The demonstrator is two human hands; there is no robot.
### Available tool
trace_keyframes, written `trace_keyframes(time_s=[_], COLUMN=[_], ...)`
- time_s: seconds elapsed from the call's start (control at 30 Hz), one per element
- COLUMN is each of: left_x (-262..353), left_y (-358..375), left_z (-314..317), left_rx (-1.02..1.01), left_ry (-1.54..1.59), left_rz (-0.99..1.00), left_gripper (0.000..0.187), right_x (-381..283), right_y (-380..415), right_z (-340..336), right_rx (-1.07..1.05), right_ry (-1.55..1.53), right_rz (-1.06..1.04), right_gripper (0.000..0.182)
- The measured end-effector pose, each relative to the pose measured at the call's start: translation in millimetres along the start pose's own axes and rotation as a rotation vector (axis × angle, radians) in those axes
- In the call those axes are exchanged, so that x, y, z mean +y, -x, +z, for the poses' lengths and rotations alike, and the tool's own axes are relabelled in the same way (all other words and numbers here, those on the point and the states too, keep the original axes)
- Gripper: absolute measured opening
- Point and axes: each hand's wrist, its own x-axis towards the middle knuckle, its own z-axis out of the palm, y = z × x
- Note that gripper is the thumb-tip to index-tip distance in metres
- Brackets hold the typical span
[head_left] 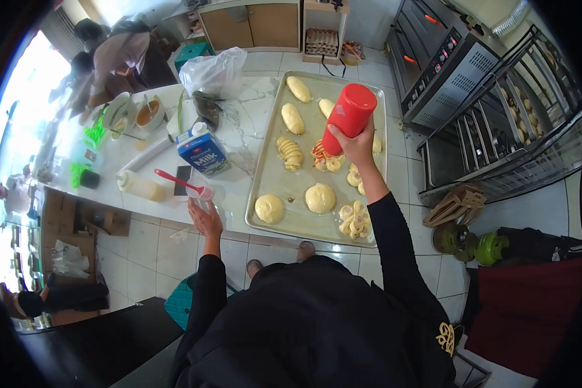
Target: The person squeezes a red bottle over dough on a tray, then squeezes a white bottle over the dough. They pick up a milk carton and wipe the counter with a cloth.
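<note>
My right hand (357, 143) grips a red squeeze bottle (350, 113) tilted over the baking tray (260, 184). Below the bottle, red sauce streaks a shaped dough piece (330, 161). Around it on the tray lie a ridged dough roll (290, 154), smooth oval dough pieces (292, 119), round dough balls (320, 198) and a flower-shaped dough piece (355, 220). At the table's edge, my left hand (207, 220) has its fingers apart beside a small clear cup (204, 193). A red-handled utensil (174, 181) rests in that cup, its tip hard to make out.
A milk carton (204, 154), a cream-coloured squeeze bottle (140, 186), a plastic bag (213, 72) and bowls (150, 113) stand left on the marble table (242, 116). Another person (123, 55) bends at the far left. An oven (443, 64) and a tray rack (498, 129) stand right.
</note>
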Motion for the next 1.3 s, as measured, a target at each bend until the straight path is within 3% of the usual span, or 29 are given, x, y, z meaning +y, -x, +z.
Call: trace_keyframes(time_s=[0.53,0.67,0.87,1.07,1.13,1.3], left_x=[2.7,2.7,0.4,-0.8,1.3,0.3], left_y=[-0.1,-0.7,0.4,1.4,0.9,0.8], left_z=[-2.6,-1.6,-1.4,1.8,-0.9,-1.7], left_rx=[-0.01,-0.009,-0.022,0.004,-0.01,0.003], left_ry=[-0.002,-0.008,-0.012,-0.031,-0.012,-0.017], left_rz=[-0.01,-0.022,-0.023,-0.015,-0.015,0.0], left_gripper=[0.06,0.059,0.06,0.059,0.059,0.059], right_x=[-0.2,-2.4,-11.6,-6.2,-10.1,-2.5], right_y=[2.7,0.3,14.3,12.8,17.8,16.7], right_z=[-10.9,-20.3,-4.8,-18.6,-9.4,-27.5], right_rx=[0.023,0.03,0.014,0.036,0.031,0.022], right_ry=[-0.047,0.097,-0.035,0.125,0.021,0.082], right_rz=[0.034,0.058,0.052,0.051,-0.008,0.124], right_gripper=[0.063,0.063,0.063,0.06,0.06,0.061])
